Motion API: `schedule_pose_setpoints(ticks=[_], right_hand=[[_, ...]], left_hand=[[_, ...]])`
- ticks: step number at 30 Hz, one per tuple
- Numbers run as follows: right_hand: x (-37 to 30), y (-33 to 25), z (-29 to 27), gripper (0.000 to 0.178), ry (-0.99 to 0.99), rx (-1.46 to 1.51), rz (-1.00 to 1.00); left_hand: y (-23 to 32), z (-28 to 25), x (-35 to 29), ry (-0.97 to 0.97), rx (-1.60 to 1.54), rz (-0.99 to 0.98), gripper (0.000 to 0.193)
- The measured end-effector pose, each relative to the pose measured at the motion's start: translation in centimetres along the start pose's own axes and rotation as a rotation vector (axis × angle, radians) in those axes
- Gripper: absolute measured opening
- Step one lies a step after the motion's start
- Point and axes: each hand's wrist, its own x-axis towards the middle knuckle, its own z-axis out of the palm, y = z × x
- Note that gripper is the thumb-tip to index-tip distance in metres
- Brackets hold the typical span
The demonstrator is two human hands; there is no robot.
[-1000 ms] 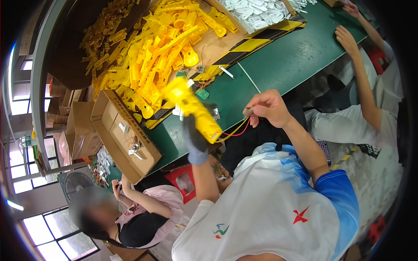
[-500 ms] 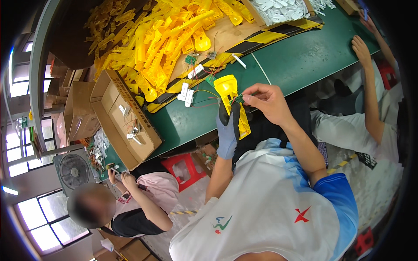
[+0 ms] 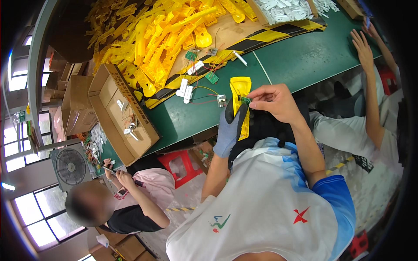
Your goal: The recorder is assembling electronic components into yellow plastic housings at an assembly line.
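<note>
My left hand (image 3: 230, 128), in a grey-blue glove with black fingers, grips a long yellow plastic shell (image 3: 241, 83) over the front edge of the bench. Between the thumb and fingers of my bare right hand (image 3: 278, 104) is a small green circuit board (image 3: 246, 100), held against the shell's middle. Whether the board is seated in the shell I cannot tell. Just left of the shell lies a small square module (image 3: 221, 101) with thin wires. White plastic parts (image 3: 185, 91) and another green board (image 3: 212, 78) rest nearby on the bench.
A heap of yellow shells (image 3: 161, 41) lies behind a black-and-yellow striped edge (image 3: 261, 39). At left stands a shallow cardboard box (image 3: 148, 135) with wired parts inside. White pieces (image 3: 283, 11) fill a box at the back. Other people sit on both sides of the green bench (image 3: 305, 61).
The yellow shell has turned more upright and shifted slightly right in my left hand. The square module beside it now shows clearly. My right hand has moved a little with the board.
</note>
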Motion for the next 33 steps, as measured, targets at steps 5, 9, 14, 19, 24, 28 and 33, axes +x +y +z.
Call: schedule_pose_setpoints(ticks=[5,9,14,19,24,28,33], right_hand=[[0.2,0.5,-0.1,0.017,0.035,0.030,0.097],[0.1,1.1,-0.1,0.016,0.045,0.062,0.108],[0.0,1.5,-0.1,0.012,0.057,0.117,0.038],[0.2,1.4,-0.3,0.014,0.027,0.078,0.064],[0.3,2.1,-0.5,0.015,0.021,0.147,0.055],[0.4,2.0,-0.6,0.014,0.017,0.199,0.036],[0.7,2.4,-0.2,0.013,0.066,0.135,0.035]], left_hand=[[0.0,0.3,-0.2,0.017,-0.048,-0.011,0.026],[-1.0,-0.4,-0.2,0.014,-0.146,-0.023,0.038],[-0.8,-0.4,0.2,0.029,-0.189,-0.035,0.054],[-1.0,-0.4,0.2,0.029,-0.151,-0.057,0.056],[-0.9,-0.3,0.4,0.042,-0.154,-0.078,0.057],[-0.9,-0.1,0.5,0.054,-0.127,-0.069,0.057],[-0.8,0.0,0.5,0.063,-0.098,-0.078,0.057]])
